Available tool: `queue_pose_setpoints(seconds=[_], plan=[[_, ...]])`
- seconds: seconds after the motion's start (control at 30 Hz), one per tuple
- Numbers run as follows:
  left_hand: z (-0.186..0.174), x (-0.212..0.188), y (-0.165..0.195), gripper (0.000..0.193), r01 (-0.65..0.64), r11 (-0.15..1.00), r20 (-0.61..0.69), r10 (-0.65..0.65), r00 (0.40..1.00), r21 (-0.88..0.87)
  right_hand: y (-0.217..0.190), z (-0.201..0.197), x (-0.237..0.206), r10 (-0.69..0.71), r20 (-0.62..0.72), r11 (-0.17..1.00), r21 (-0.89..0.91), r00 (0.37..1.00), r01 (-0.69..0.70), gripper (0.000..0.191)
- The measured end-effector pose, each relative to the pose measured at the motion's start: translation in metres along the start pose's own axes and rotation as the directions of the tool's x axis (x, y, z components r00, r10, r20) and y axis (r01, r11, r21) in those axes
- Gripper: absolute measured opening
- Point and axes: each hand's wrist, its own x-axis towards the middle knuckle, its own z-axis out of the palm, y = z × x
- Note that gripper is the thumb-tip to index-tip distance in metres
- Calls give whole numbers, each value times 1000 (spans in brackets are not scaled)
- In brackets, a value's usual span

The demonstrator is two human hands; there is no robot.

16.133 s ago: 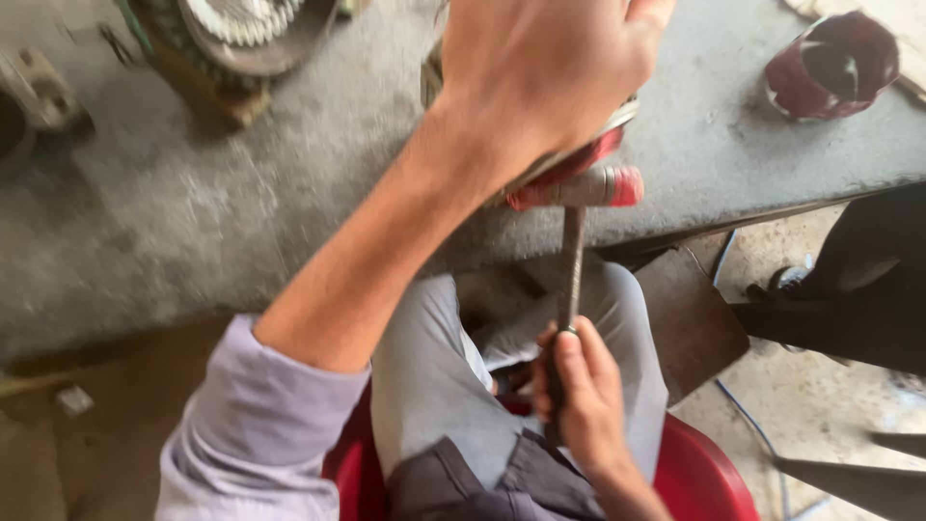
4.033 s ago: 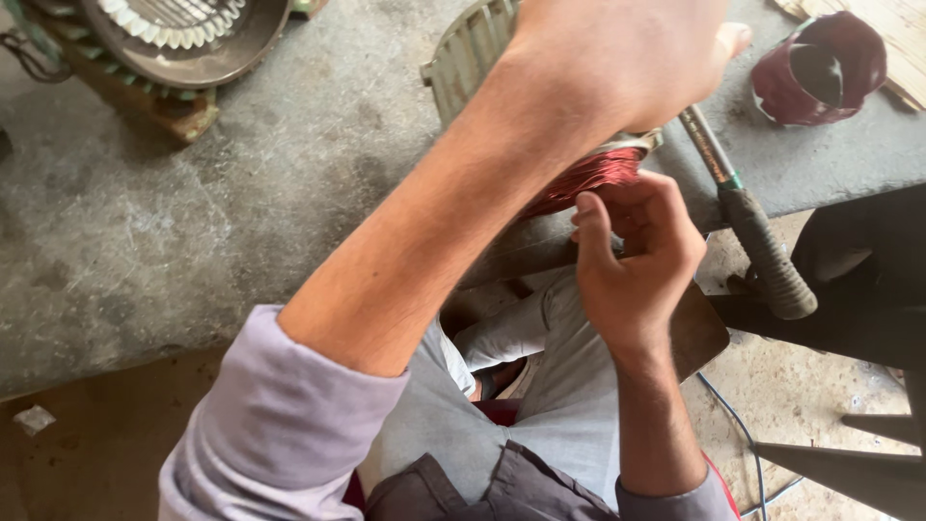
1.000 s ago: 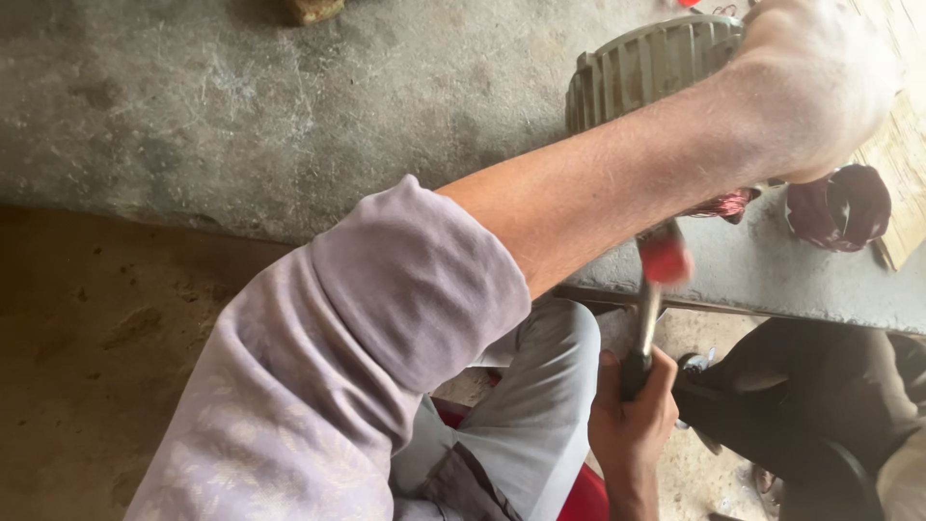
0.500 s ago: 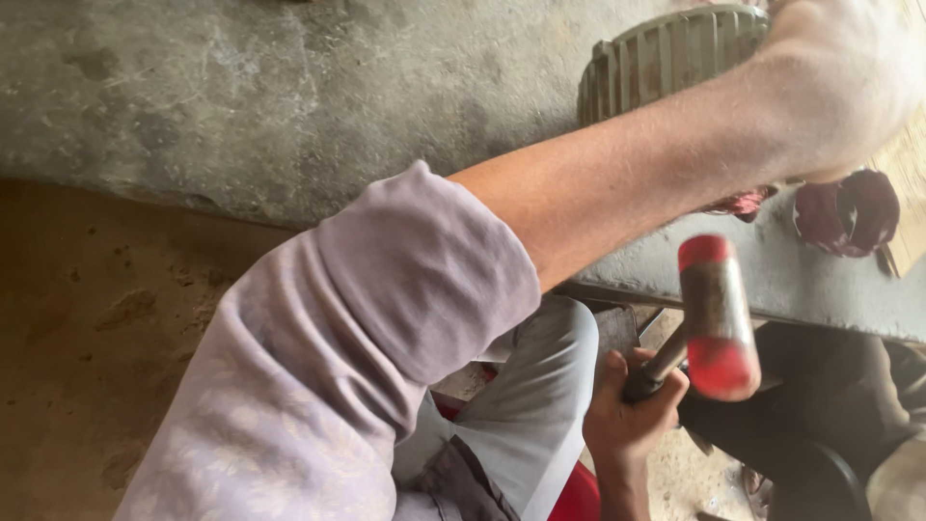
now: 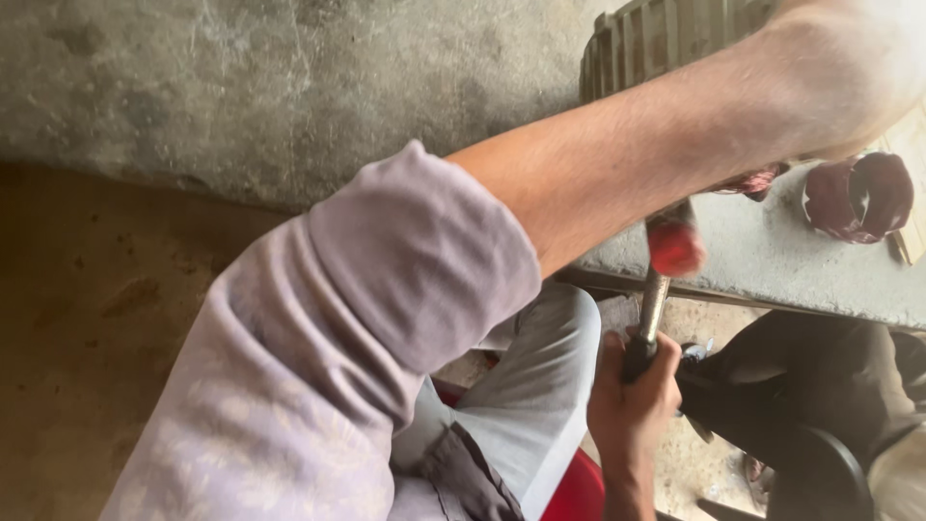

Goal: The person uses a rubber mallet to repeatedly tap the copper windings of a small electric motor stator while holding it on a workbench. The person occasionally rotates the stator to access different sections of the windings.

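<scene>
Head view: seated at a grey concrete table [image 5: 289, 87], a person grips the dark handle of a red-headed mallet [image 5: 672, 246] in the right hand [image 5: 632, 396], fist closed tight low on the shaft, the head raised to the table's near edge. The left hand [image 5: 868, 77] reaches across to the far right and rests on a ribbed metal motor housing [image 5: 666, 39]; its fingers fall outside the picture, so its grip cannot be told. Reddish copper windings [image 5: 757, 180] peek out under the forearm, with a dark red coil [image 5: 858, 198] just beside them on the table. Good practice here, in judgement: short, square taps, with the steadying hand kept off the strike line.
</scene>
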Motion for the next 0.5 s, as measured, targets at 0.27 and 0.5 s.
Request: queue_pose_setpoints(seconds=[0.27,0.5], plan=[[1,0,-3,31,-7,1000,2,7,1000,1,24,3,-13,-114,-191,949,271,975,164,30],[3,6,-2,31,-23,1000,2,23,1000,-6,34,-1,-12,-120,-246,922,331,962,200,30]])
